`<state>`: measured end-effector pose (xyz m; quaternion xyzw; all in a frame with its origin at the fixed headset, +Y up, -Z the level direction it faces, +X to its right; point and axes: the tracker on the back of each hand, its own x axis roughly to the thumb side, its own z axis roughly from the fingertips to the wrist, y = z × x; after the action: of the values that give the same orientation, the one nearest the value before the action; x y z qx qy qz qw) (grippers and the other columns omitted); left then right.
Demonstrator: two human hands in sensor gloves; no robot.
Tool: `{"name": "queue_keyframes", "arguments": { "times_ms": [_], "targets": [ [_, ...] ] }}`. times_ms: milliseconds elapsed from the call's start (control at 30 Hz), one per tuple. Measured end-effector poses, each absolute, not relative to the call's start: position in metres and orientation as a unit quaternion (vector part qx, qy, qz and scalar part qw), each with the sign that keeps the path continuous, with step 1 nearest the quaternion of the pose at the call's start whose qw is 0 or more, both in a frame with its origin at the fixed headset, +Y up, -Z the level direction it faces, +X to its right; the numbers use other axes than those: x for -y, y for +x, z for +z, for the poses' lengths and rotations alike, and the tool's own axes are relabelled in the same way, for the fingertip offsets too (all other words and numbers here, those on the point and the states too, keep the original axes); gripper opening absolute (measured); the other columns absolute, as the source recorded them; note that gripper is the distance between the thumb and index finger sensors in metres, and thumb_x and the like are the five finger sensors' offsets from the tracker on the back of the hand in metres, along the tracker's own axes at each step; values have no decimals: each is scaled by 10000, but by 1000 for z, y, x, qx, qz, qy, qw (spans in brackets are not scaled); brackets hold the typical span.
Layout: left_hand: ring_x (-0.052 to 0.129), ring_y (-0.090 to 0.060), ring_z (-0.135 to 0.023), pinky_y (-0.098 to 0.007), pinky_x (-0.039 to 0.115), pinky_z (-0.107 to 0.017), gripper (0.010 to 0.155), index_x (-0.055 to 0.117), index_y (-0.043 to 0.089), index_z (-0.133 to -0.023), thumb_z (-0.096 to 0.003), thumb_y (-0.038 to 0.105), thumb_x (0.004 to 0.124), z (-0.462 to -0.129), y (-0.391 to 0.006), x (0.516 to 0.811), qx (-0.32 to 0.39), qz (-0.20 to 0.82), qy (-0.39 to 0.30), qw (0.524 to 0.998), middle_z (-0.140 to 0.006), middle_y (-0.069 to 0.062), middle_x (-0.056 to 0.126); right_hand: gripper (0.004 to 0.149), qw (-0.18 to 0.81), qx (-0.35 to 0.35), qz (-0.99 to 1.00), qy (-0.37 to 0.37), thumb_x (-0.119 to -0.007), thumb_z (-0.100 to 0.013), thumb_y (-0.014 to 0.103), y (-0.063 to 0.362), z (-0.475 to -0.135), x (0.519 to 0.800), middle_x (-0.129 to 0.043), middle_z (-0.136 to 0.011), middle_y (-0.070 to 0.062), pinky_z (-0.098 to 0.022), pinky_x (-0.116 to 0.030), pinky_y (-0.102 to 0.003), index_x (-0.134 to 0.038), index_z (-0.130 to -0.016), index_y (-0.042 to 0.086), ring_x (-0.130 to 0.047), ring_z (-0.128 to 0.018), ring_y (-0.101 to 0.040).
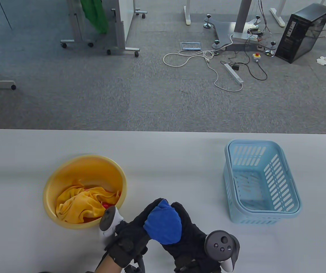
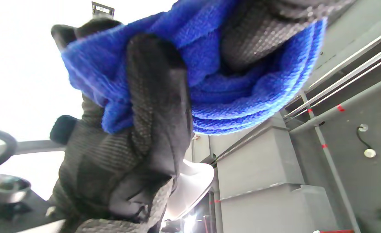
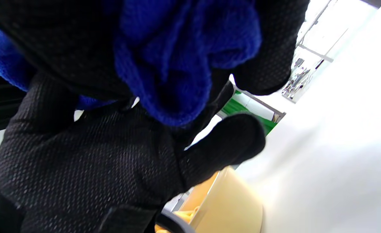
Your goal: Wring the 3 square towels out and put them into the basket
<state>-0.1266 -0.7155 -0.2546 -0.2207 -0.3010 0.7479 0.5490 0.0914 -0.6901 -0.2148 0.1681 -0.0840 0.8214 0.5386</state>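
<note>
Both gloved hands grip a bunched blue towel (image 1: pixel 164 226) above the table's front edge, just right of the yellow basin (image 1: pixel 66 173). My left hand (image 1: pixel 135 227) curls round its left side and my right hand (image 1: pixel 190 227) round its right side. In the left wrist view the blue towel (image 2: pixel 229 97) is folded in layers between black gloved fingers (image 2: pixel 155 106). The right wrist view shows the blue towel (image 3: pixel 184 58) squeezed in the glove. A yellow towel (image 1: pixel 80 203) lies crumpled in the basin, with a bit of red cloth (image 1: pixel 107 205) beneath it. The light blue basket (image 1: pixel 261 182) stands to the right, nothing inside it.
The white table (image 1: pixel 163 153) runs across the lower half of the table view. Beyond its far edge lies grey carpet with cables (image 1: pixel 205 61), a power strip (image 1: pixel 234 73), a black computer case (image 1: pixel 303 32) and wheeled frames (image 1: pixel 100 39).
</note>
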Motion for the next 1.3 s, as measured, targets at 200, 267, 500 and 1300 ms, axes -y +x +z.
{"name": "queue_keyframes", "arguments": {
  "times_ms": [200, 267, 500, 1300],
  "targets": [
    [280, -491, -1123, -750, 469, -673, 722, 438, 328, -1194, -594, 406, 832, -255, -136, 710, 267, 734, -165, 602, -1221, -171, 209, 1003, 551, 96, 820, 124, -1057, -424, 324, 102, -211, 682, -766, -880, -140, -557, -853, -526, -349, -1128, 233, -995, -575, -283],
    [320, -497, -1118, -737, 505, -666, 717, 424, 328, -1195, -601, 420, 814, -254, -139, 709, 256, 736, -154, 608, -1217, -175, 217, 1007, 529, 117, 833, 112, -1058, -421, 322, 105, -209, 678, -762, -885, -140, -563, -848, -529, -347, -1129, 234, -993, -582, -286],
    [352, -517, -1097, -703, 563, -653, 801, 328, 279, -1204, -607, 560, 782, -257, -148, 717, 212, 732, -174, 624, -1197, -219, 178, 999, 298, 233, 920, 104, -1059, -424, 311, 103, -200, 667, -748, -906, -138, -581, -827, -546, -346, -1122, 267, -982, -609, -302],
    [722, -502, -902, -499, 838, -465, 1002, 110, 296, -1180, -575, 773, 750, -252, -136, 736, 178, 760, -312, 542, -1159, -262, 311, 945, -46, 304, 933, 187, -1034, -445, 253, 40, -184, 679, -675, -972, -126, -667, -729, -597, -364, -1104, 357, -921, -723, -329]
  ]
}}
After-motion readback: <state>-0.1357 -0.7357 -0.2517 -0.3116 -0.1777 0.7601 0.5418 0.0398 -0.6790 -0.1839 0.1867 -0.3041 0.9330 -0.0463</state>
